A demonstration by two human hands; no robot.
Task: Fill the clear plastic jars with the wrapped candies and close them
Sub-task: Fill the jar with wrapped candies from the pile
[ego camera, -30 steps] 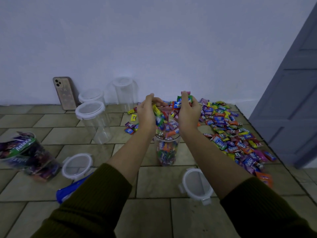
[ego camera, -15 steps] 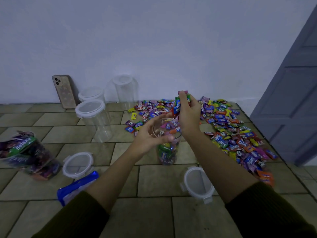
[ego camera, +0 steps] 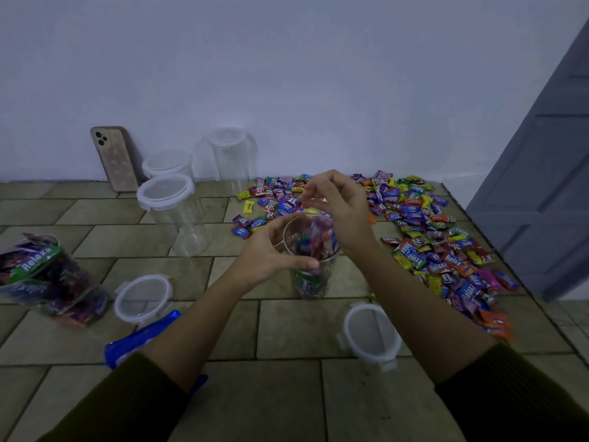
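Down at the bottom edge, two dark ribbed knit sleeves (ego camera: 127,400) come in over a matte tan tiled floor (ego camera: 287,393). Just past them are two round clear clip-on lids lying flat, the right lid (ego camera: 371,334) and the left lid (ego camera: 143,298), the left one touching a shiny, crinkly blue wrapper (ego camera: 140,338). Off to the left sits a tilted tub (ego camera: 47,279) stuffed with glossy purple Relaxa packaging, too blurry to say more.

Dead centre, between the forearms, is the open jar (ego camera: 310,279): a tall clear plastic cylinder, upright on the tiles, its lower part packed with colourful wrappers. The left hand (ego camera: 271,253) grips it just under the rim, thumb on the near side. The right hand (ego camera: 341,205) hangs right over the mouth, wrist bent, fingers curled downward. Blurry pink wrappers sit in the mouth below it, and I honestly can't tell if it's pinching any.

Behind and to the right, the wrapped candies (ego camera: 414,224) are spread out flat. Further back left are three lidded empty jars (ego camera: 173,215), a phone (ego camera: 114,157) leaning on the pale wall, and a grey panelled door (ego camera: 541,186) far right.
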